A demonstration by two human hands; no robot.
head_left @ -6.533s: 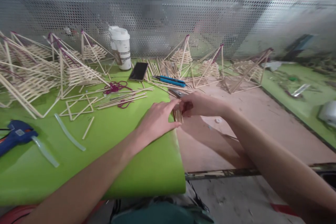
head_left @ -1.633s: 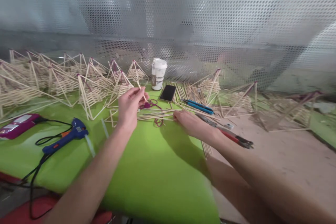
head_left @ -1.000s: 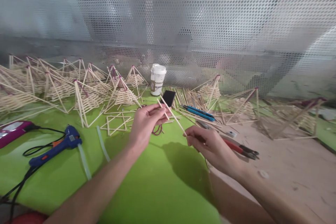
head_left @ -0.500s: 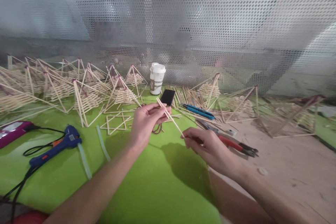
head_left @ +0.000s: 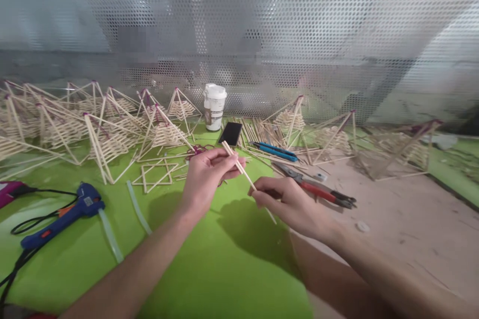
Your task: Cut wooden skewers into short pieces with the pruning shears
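Thin wooden sticks (head_left: 245, 174) slant between my two hands above the green table cover. My left hand (head_left: 209, 174) pinches their upper part between thumb and fingers, with two stick ends showing past the thumb. Lower down, my right hand (head_left: 284, 202) is closed on a longer stick, whose tip pokes out below the fingers. Just behind my left hand lie a black phone-like slab (head_left: 230, 133) and a tangle of purple cord (head_left: 198, 149). Red-handled pliers (head_left: 322, 190) rest beyond my right hand. To the left sits a flat frame of sticks (head_left: 157, 174).
Several stick pyramids (head_left: 166, 134) stand along the back. Loose sticks (head_left: 264, 132) are piled beside blue pens or cutters (head_left: 275, 151). A white lidded cup (head_left: 214, 107) stands before a perforated metal screen (head_left: 299, 35). A blue glue gun (head_left: 67, 214) lies left, near a glue stick (head_left: 138, 207).
My view has turned slightly to the right, so the scene sits further left. My right hand now sits higher along the stick, with the stick's lower end showing below it.
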